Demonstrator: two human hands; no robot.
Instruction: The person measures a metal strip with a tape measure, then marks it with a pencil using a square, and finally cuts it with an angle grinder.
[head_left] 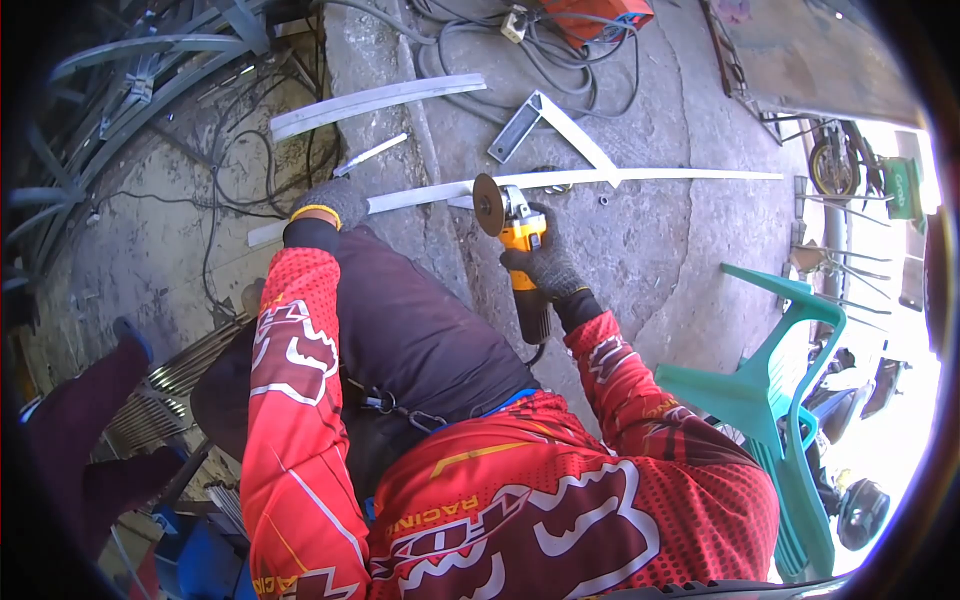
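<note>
My right hand (550,264), in a dark grey knit glove, grips the body of a yellow and black angle grinder (522,234). The grinder's brown disc (489,205) stands up at its far end, just over a long pale metal bar (425,195) on the floor. My left hand (342,203), gloved in the same grey, is closed over the bar's left part, and its fingertips are mostly hidden. Beyond the bar lies a metal try square (556,128), one end overlapping the bar. A small nut (603,201) sits on the concrete near the grinder.
A curved metal strip (378,104) and a short thin piece (372,155) lie farther out. Cables (570,75) coil beside an orange box (598,18). Metal frames (150,80) crowd the upper left. A green plastic chair (780,400) stands right; another person's leg (95,400) shows left.
</note>
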